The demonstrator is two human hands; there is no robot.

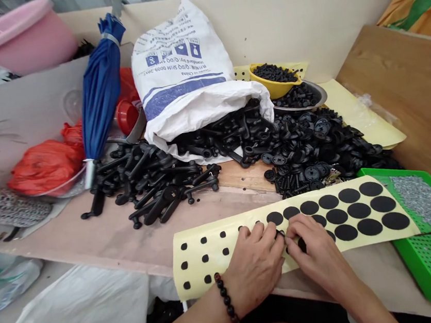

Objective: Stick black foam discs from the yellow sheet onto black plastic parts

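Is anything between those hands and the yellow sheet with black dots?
Nothing visible is. The left hand and right hand are over the flat, pale yellow sheet with black spots. The heap of round black plastic parts lies beyond its far edge and the green plastic tray at its right end, neither in between.

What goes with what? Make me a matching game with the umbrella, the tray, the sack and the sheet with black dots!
1. Umbrella
2. Tray
3. Sack
4. Sheet

A. White, with black parts at its mouth
B. Pale yellow, under the left hand and right hand
C. Blue and folded
D. Green, holding small silvery pieces

Pairs: 1-C, 2-D, 3-A, 4-B
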